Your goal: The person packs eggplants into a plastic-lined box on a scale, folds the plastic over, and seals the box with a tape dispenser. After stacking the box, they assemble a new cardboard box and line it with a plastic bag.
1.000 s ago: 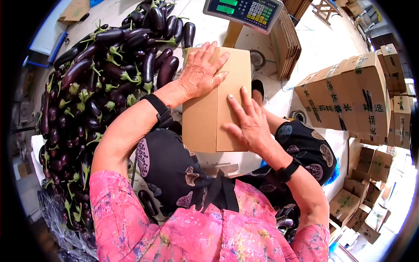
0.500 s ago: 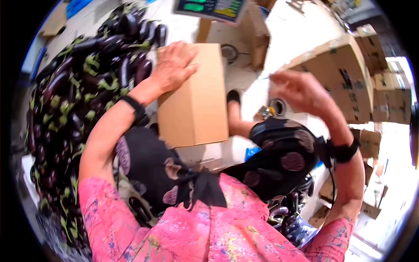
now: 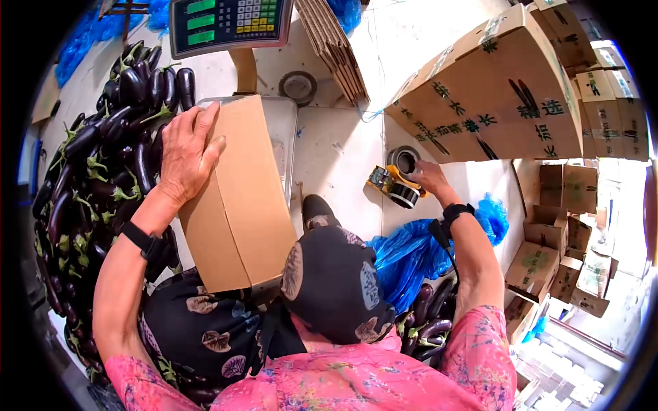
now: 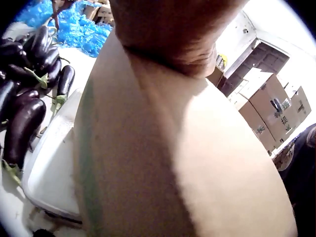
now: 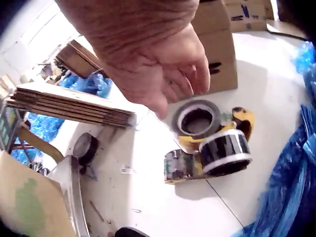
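A closed cardboard box (image 3: 240, 205) sits tilted on the scale's pan, in front of the knees. My left hand (image 3: 185, 154) lies over its upper left edge, fingers extended; the box fills most of the left wrist view. My right hand (image 3: 433, 179) reaches out to a yellow tape dispenser (image 3: 392, 183) on the floor. From the right wrist, that hand (image 5: 163, 69) hovers over the dispenser with loosely bent fingers and nothing in them. The dispenser carries a black-and-white tape roll (image 5: 224, 153), and a darker tape roll (image 5: 197, 102) lies against it.
A large eggplant pile (image 3: 96, 185) spreads along the left. At the front stand a digital scale display (image 3: 229, 26) and flattened cartons (image 3: 332, 51). Printed cartons (image 3: 486, 103) stand at right. Blue plastic (image 3: 404, 260) and more eggplants (image 3: 432, 318) lie by the right knee.
My right hand has left the box and moved right to the tape dispenser. The left hand stays on the box, which now sits more tilted. The head view has swung right.
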A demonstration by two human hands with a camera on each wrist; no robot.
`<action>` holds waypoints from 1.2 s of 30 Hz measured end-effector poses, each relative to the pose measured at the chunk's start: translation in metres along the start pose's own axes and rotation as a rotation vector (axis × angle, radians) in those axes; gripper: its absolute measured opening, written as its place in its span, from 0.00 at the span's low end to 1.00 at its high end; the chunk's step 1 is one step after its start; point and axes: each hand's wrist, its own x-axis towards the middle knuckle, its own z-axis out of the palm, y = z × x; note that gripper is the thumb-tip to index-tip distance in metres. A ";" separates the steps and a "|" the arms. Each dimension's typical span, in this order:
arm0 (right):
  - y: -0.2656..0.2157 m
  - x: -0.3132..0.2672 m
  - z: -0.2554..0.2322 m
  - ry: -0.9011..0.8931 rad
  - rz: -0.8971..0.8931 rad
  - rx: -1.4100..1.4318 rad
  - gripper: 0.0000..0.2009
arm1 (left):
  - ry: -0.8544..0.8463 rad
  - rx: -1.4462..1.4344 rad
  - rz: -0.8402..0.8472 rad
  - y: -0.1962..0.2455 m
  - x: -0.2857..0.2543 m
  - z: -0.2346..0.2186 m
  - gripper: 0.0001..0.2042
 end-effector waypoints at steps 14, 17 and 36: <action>-0.002 -0.009 0.064 0.051 0.282 0.088 0.32 | -0.061 -0.056 0.035 0.011 0.018 0.000 0.27; 0.004 -0.026 0.084 0.153 0.121 -0.053 0.34 | -0.103 -0.074 0.010 0.012 0.020 -0.002 0.27; -0.184 -0.105 -0.024 0.010 0.019 1.247 0.28 | 0.010 -0.081 0.043 0.024 0.026 -0.019 0.32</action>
